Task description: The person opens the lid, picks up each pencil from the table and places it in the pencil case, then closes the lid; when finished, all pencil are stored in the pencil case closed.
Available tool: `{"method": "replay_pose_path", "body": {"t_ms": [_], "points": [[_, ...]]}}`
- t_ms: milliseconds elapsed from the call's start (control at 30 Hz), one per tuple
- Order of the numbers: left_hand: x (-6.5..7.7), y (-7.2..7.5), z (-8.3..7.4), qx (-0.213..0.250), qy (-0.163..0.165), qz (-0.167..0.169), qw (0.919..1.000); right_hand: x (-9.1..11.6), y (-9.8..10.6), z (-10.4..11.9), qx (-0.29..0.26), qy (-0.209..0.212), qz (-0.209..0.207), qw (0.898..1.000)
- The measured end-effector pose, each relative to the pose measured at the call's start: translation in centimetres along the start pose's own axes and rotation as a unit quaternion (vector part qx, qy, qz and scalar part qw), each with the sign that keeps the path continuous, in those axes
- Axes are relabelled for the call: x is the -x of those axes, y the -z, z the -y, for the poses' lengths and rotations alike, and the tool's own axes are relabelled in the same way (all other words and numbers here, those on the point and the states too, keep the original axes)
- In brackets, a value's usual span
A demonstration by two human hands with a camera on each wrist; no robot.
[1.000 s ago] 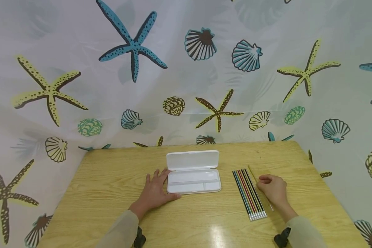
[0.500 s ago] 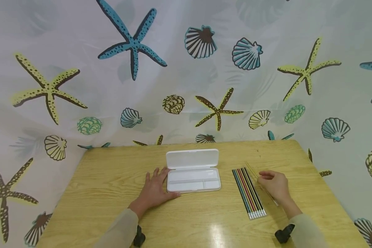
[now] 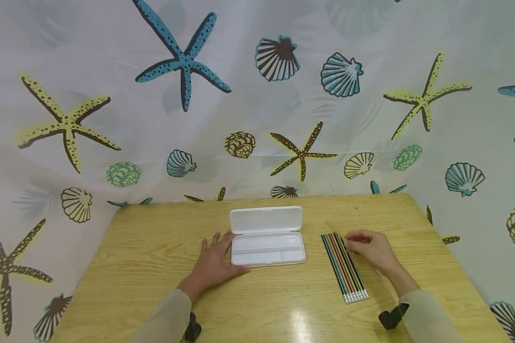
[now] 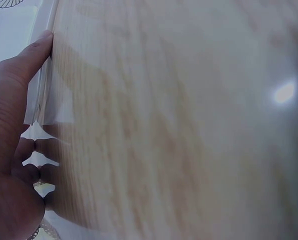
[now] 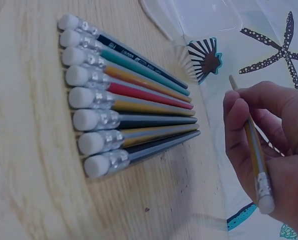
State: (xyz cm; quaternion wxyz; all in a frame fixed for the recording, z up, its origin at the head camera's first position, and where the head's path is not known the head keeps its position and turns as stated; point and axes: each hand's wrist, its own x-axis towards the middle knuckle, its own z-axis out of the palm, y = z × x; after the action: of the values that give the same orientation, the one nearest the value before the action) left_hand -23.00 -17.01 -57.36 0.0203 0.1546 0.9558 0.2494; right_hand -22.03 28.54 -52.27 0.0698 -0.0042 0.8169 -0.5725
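Note:
A white pencil case (image 3: 257,244) lies with its lid raised in the head view; no pencils are visible inside. My left hand (image 3: 212,267) rests at its left end, fingers spread and thumb along the front edge, also seen in the left wrist view. With thumb and fingers, my right hand (image 3: 373,250) pinches a yellow pencil (image 5: 255,145), its white eraser end toward the palm in the right wrist view. That hand is just right of a neat row of several pencils (image 5: 144,100), black, green, yellow and red, erasers toward me. The head view mostly hides the held pencil.
The wooden table (image 3: 163,228) reaches back to a hanging cloth (image 3: 257,109) printed with starfish and shells. Cloth also hangs at both sides. A bright light reflection lies on the table near the front.
My right hand has moved left and slightly away from me, toward the far end of the pencil row, turning the yellow pencil as it goes. My left hand stays at the case.

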Motion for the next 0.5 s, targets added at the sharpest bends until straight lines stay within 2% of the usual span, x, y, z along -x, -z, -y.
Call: {"method": "replay_pose_path", "body": {"t_ms": [167, 500], "points": [[0.0, -0.1, 0.1, 0.003, 0.001, -0.002, 1.0000, -0.5, -0.6, 1.3, 0.003, 0.009, 0.042, 0.999], [0.0, -0.1, 0.3, 0.007, -0.003, -0.006, 1.0000, -1.6, -2.8, 3.5, 0.030, 0.037, 0.090, 0.995]]}}
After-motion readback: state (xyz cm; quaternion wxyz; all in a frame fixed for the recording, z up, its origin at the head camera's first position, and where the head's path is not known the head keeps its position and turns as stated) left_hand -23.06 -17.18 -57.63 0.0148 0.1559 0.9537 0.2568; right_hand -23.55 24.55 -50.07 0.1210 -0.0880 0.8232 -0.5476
